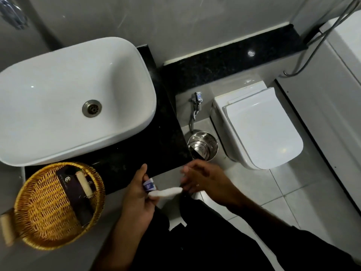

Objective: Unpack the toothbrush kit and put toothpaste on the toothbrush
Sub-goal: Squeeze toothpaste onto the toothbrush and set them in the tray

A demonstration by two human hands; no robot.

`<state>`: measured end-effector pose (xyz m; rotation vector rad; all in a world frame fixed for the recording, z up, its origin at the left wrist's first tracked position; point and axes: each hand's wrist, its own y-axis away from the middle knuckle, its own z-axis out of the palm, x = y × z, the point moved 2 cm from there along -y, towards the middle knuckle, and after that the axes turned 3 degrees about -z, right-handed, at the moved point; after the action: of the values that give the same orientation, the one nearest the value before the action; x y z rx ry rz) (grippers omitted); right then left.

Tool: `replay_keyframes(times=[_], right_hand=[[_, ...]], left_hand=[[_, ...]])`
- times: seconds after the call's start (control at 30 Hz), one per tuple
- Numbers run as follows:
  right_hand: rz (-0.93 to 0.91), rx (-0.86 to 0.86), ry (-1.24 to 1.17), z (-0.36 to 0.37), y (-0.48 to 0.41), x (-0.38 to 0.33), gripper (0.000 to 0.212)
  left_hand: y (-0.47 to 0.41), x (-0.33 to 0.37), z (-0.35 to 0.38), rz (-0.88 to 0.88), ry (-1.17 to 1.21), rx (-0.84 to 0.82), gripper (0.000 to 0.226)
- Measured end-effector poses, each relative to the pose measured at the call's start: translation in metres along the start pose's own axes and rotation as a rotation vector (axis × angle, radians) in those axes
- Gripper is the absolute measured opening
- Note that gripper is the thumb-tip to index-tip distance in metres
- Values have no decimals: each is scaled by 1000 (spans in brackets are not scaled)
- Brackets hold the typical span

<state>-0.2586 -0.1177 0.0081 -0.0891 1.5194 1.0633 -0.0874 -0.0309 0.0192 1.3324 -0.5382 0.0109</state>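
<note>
My left hand [139,194] grips a small blue-and-white toothpaste tube [149,185] together with one end of a white toothbrush wrapper [165,192]. My right hand [203,178] pinches the wrapper's other end just off the black counter's corner. The right hand is blurred. The toothbrush itself is hidden inside the white wrapper. Both hands hover in front of my dark-clothed body, below the counter edge.
A white basin [64,90] sits on the black granite counter [156,145]. A wicker basket [48,210] with dark amenity packets stands at the counter's front left. A steel bin [203,145], a closed toilet [259,130] and a spray hose [195,106] lie to the right.
</note>
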Motion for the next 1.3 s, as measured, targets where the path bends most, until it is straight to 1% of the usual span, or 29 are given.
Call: replay_keyframes(times=[0.03, 0.1, 0.17, 0.27, 0.3, 0.37, 0.47, 0.6, 0.67, 0.73, 0.8, 0.83, 0.9, 1.03, 1.13, 1.2, 1.23, 1.27, 1.3], right_hand=[[83, -102, -69, 15, 7, -10, 32], [224, -219, -75, 39, 17, -28, 43], [268, -285, -12, 59, 22, -38, 39], [253, -336, 113, 86, 24, -41, 24], [260, -343, 125, 96, 25, -40, 22], [242, -367, 179, 118, 27, -38, 24], [171, -367, 266, 145, 28, -32, 28], [102, -387, 402, 176, 31, -30, 31], [65, -386, 469, 192, 33, -27, 30], [37, -382, 499, 204, 36, -21, 29], [11, -400, 535, 211, 39, -16, 28], [0, -419, 557, 216, 40, -13, 27], [2, -449, 582, 226, 42, -6, 23], [77, -459, 523, 245, 44, 8, 20], [147, -398, 361, 255, 41, 15, 21], [176, -366, 244, 260, 35, 19, 21], [184, -352, 197, 262, 31, 20, 21], [191, -335, 156, 264, 27, 22, 20], [195, -312, 121, 266, 21, 23, 20]], left_hand=[[0, 2, -2, 77, -91, -7, 33], [2, 8, -9, 276, -389, -54, 32], [9, 17, -17, 459, -606, -121, 32], [18, 30, -31, 670, -691, -104, 25], [21, 34, -38, 715, -683, -88, 23], [24, 38, -54, 756, -622, -65, 21], [28, 46, -84, 757, -513, -27, 23], [34, 54, -125, 786, -505, -28, 19], [38, 57, -145, 734, -483, -98, 19], [41, 60, -166, 616, -409, -247, 19], [44, 61, -184, 469, -282, -401, 24], [44, 61, -194, 421, -226, -441, 26], [42, 64, -212, 382, -99, -424, 32], [38, 80, -244, 336, 277, -353, 28], [34, 91, -260, 227, 462, -389, 40], [32, 97, -264, 229, 522, -408, 63], [30, 98, -264, 241, 527, -400, 70], [28, 99, -264, 248, 533, -386, 70], [25, 100, -263, 245, 539, -381, 64]])
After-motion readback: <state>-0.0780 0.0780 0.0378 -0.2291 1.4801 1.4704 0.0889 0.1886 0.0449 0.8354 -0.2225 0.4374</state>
